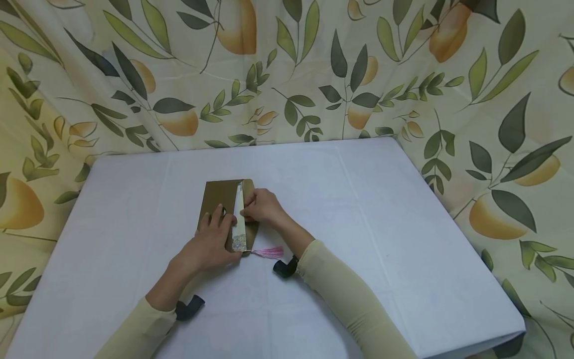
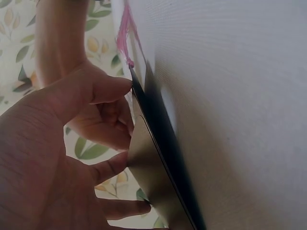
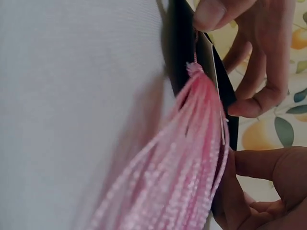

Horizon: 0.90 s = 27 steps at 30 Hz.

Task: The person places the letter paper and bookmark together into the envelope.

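A flat brown folded card sleeve (image 1: 219, 194) lies on the white table, with a pale patterned tasselled bookmark (image 1: 239, 234) lengthwise in it. At the near end the bookmark's pink tassel (image 1: 268, 253) trails right; it hangs large in the right wrist view (image 3: 163, 158). My left hand (image 1: 209, 244) rests on the sleeve, fingers spread, its thumb by the tassel end. From the right, my right hand (image 1: 264, 207) pinches at the bookmark's long edge, beside the sleeve's right-hand flap (image 1: 252, 232). Its fingers (image 3: 235, 196) partly hide the exact grip.
A white cloth covers the table (image 1: 341, 199). Behind and beside it hangs a curtain (image 1: 287, 75) printed with fruit and leaves. Black wrist mounts (image 1: 190, 308) protrude beneath both sleeves of the person's top.
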Tool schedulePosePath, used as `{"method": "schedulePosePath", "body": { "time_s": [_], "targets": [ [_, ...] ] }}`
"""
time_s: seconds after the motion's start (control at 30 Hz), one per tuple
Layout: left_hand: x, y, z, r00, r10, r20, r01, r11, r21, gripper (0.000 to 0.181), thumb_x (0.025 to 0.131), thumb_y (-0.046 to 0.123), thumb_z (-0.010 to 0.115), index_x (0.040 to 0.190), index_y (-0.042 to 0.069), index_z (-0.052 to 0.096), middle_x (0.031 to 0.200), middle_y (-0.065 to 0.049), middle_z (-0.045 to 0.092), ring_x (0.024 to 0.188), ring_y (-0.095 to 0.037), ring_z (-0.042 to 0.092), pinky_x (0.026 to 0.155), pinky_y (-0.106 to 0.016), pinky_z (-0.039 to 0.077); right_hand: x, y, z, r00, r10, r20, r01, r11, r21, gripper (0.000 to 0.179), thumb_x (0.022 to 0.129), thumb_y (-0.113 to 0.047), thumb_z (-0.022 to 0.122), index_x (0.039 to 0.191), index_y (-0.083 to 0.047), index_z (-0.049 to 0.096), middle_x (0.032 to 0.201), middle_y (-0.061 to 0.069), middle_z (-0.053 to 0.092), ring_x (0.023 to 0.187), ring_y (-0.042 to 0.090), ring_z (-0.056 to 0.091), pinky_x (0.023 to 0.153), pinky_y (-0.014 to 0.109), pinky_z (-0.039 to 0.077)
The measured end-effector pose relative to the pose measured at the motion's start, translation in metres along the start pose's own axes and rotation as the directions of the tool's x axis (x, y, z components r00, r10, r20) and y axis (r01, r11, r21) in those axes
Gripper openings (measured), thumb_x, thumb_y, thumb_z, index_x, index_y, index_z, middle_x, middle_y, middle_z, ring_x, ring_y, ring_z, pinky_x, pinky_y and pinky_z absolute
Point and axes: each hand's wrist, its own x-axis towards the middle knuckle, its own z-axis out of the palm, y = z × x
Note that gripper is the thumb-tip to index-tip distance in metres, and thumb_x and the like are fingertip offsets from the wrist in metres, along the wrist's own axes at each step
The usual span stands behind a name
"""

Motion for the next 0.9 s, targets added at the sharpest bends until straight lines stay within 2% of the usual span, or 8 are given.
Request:
{"method": "schedulePosePath", "body": {
  "time_s": [0.23,0.43,0.6,0.7,0.77,0.9],
  "targets": [
    [0.000,0.000,0.001,1.000,0.003,0.001,-0.003,1.000,-0.017,0.067,0.081,0.036,0.082,0.132,0.009,0.047,0.161,-0.036,0.017,0.139,-0.068,0.022,0.094,-0.082,0.034,0.000,0.001,0.005,1.000,-0.009,-0.013,0.008,1.000,-0.024,0.019,0.087,-0.003,0.081,0.094,-0.001,0.063,0.071,0.008,0.070,0.060,0.017,0.070,0.057,0.024,0.050],
    [-0.001,0.000,0.001,1.000,0.007,-0.003,-0.007,1.000,-0.017,0.067,0.081,0.036,0.082,0.132,0.008,0.048,0.161,-0.037,0.017,0.138,-0.068,0.022,0.094,-0.082,0.033,0.001,0.001,0.005,1.000,-0.010,-0.006,0.009,0.996,-0.084,0.018,0.088,-0.006,0.081,0.092,-0.004,0.063,0.070,0.005,0.070,0.061,0.016,0.070,0.058,0.025,0.048],
    [0.001,0.001,0.002,1.000,0.003,-0.002,-0.003,1.000,-0.024,0.069,0.082,0.037,0.083,0.133,0.008,0.048,0.162,-0.035,0.017,0.139,-0.067,0.021,0.095,-0.082,0.033,-0.004,0.003,-0.003,0.998,-0.053,0.030,0.057,0.979,-0.196,0.018,0.088,-0.009,0.081,0.093,-0.005,0.065,0.076,0.004,0.069,0.069,0.017,0.065,0.061,0.027,0.047],
    [0.001,0.002,0.002,1.000,0.001,-0.001,-0.001,1.000,-0.023,0.069,0.082,0.037,0.083,0.134,0.008,0.048,0.162,-0.035,0.018,0.140,-0.067,0.021,0.096,-0.082,0.033,-0.009,0.004,-0.011,0.992,-0.079,0.094,0.102,0.956,-0.274,0.018,0.088,-0.012,0.082,0.092,-0.006,0.066,0.079,0.003,0.065,0.072,0.016,0.059,0.063,0.027,0.046],
    [0.001,0.003,0.001,1.000,-0.001,0.001,0.001,1.000,-0.020,0.070,0.082,0.036,0.082,0.136,0.007,0.047,0.162,-0.035,0.018,0.140,-0.066,0.021,0.097,-0.081,0.033,-0.014,0.004,-0.018,0.980,-0.083,0.181,0.135,0.945,-0.298,0.017,0.088,-0.014,0.082,0.091,-0.007,0.067,0.079,0.003,0.066,0.073,0.016,0.059,0.064,0.028,0.046],
    [0.000,0.004,0.000,1.000,-0.006,0.001,0.006,1.000,-0.015,0.071,0.083,0.035,0.081,0.137,0.007,0.047,0.162,-0.034,0.017,0.140,-0.066,0.021,0.098,-0.080,0.033,-0.024,0.004,-0.026,0.927,-0.054,0.371,0.183,0.928,-0.324,0.015,0.088,-0.015,0.083,0.085,-0.008,0.070,0.075,0.002,0.070,0.070,0.015,0.062,0.065,0.028,0.047]
  ]
}}
